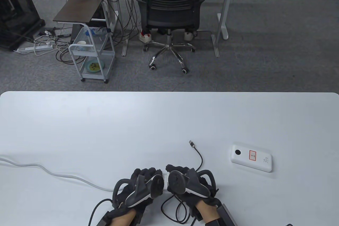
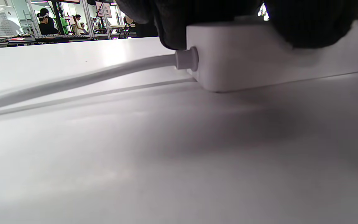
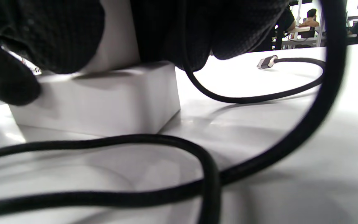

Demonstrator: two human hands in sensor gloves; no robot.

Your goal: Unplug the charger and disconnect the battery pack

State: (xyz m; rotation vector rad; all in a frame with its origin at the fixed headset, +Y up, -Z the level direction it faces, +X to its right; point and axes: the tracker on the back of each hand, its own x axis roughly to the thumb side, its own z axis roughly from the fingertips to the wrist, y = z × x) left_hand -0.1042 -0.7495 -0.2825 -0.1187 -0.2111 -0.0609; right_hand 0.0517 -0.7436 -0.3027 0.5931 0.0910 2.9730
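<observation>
- One white battery pack lies flat on the white table, well apart from both hands, to their right. Its face bears a red-framed label and grey characters reading roughly "30w"; the label text is too small to read.
- One black cable: its free plug lies bare on the table, unconnected to the pack; slack loops near the wrists.
- One white power strip with one white cord running left.
- One white charger block stands on the strip.
- Left hand: fingers rest on top of the strip.
- Right hand: fingers closed around the charger block.
</observation>
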